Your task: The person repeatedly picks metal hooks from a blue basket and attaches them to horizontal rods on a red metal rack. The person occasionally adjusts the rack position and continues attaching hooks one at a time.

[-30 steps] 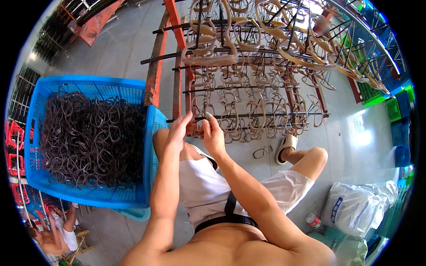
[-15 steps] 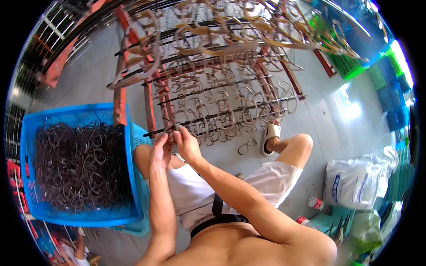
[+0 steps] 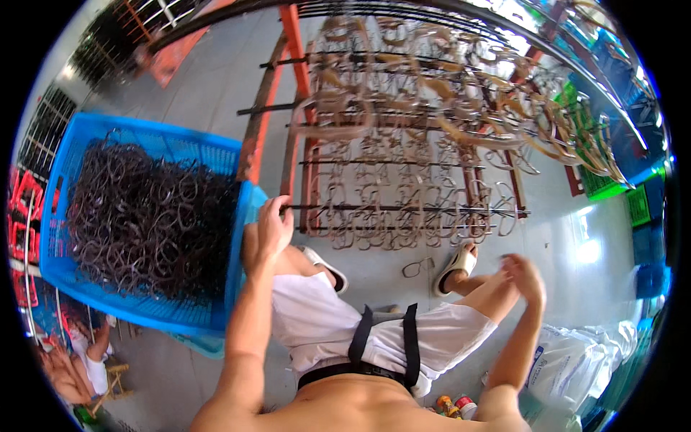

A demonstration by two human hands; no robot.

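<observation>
At near left corner of orange rack (image 3: 295, 57), noted left hand (image 3: 274, 229) curled by tip of black rod (image 3: 396, 209) hung with spectacle frames (image 3: 408, 227); cannot tell whether clamped. Logged long axis rightward from that hand. Saw right hand (image 3: 524, 277) farther off, toward near right corner, blurred; cannot tell if spread.

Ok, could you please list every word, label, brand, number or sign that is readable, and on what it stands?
White plastic bag: blue print, too small and blurred to read.
Red-and-white bottle: any lettering too small to read.
Blue plastic crate, spectacle frames: no text visible.
So nothing is readable.
</observation>
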